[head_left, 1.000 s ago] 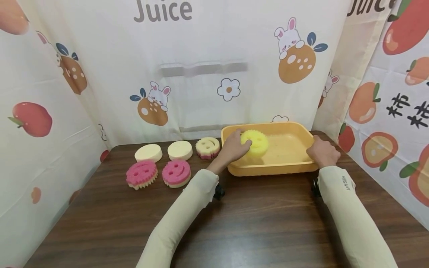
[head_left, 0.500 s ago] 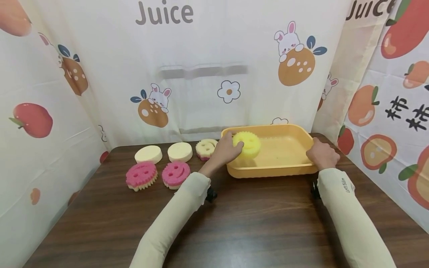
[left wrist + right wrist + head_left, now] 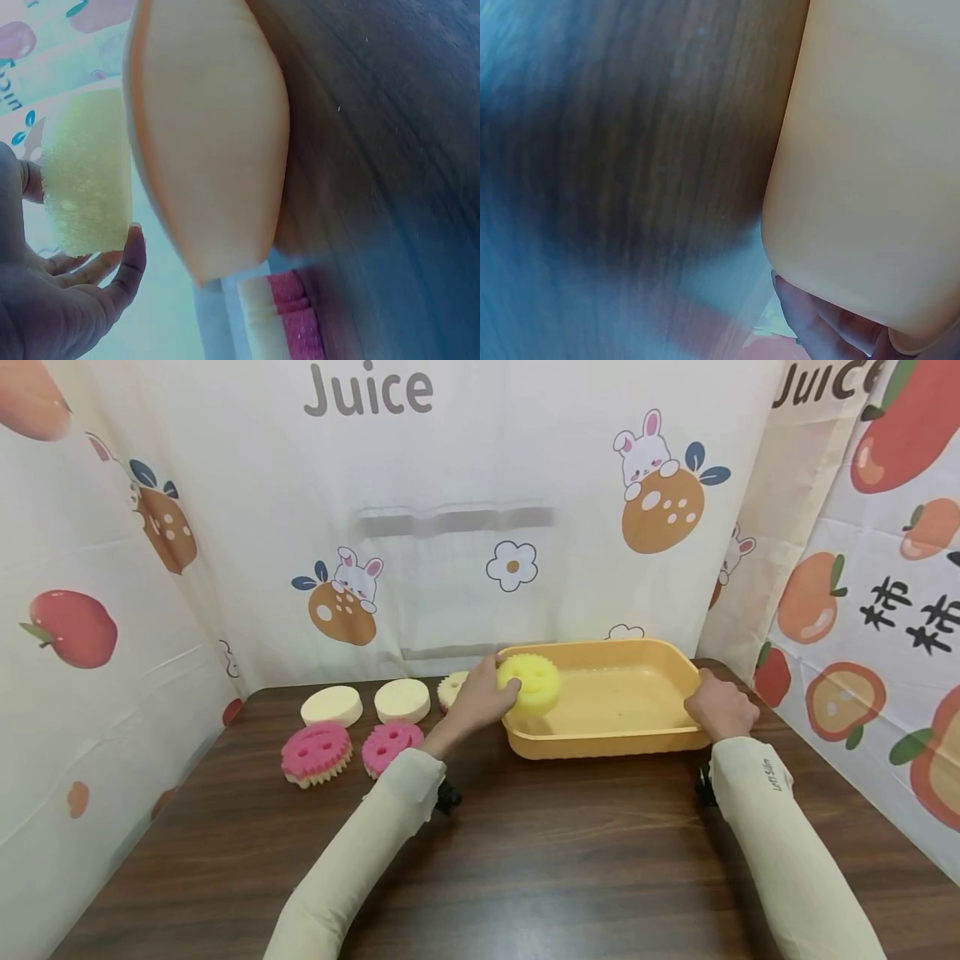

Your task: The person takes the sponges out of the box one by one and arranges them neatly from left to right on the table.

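A yellow smiley-face sponge (image 3: 538,681) with a toothed edge is pinched in my left hand (image 3: 480,697), thumb on one side and fingers on the other. It is held up over the left end of a yellow-orange plastic tray (image 3: 607,745). The left wrist view shows the same sponge (image 3: 86,172) raised above the tray's rim, beside the outer wall (image 3: 214,142). At the tray's right end, my right hand (image 3: 722,703) grips the rim. From the right wrist, its fingers (image 3: 802,311) lie against the tray's outside wall (image 3: 870,172).
Left of the tray, two cream round sponges (image 3: 402,701) sit at the back. Nearer me lie two pink-topped smiley sponges (image 3: 317,752). A cream-and-pink smiley sponge (image 3: 452,688) is partly hidden behind my left hand. Printed curtains (image 3: 450,468) enclose the dark wooden table (image 3: 570,860).
My left hand has moved left with the yellow sponge, from over the tray's inside to its left end. The right hand has stayed on the tray's rim.
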A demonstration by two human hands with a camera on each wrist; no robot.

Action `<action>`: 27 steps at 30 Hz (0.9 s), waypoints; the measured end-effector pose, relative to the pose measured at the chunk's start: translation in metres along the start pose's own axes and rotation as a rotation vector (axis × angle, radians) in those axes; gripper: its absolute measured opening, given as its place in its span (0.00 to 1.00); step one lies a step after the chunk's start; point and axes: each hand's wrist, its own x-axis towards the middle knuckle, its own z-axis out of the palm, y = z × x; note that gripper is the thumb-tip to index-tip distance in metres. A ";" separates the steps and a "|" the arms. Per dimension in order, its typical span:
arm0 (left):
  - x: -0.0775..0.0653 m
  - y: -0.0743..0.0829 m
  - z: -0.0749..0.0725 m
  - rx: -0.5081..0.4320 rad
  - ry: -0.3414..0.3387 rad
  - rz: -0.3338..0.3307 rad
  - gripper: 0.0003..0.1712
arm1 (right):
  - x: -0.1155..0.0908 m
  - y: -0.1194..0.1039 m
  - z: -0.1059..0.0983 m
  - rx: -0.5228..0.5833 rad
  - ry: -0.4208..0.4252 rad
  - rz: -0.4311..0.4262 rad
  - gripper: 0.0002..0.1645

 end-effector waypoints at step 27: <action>-0.018 -0.046 -0.036 -0.022 0.026 -0.042 0.27 | -0.002 0.001 -0.001 -0.001 0.011 -0.013 0.35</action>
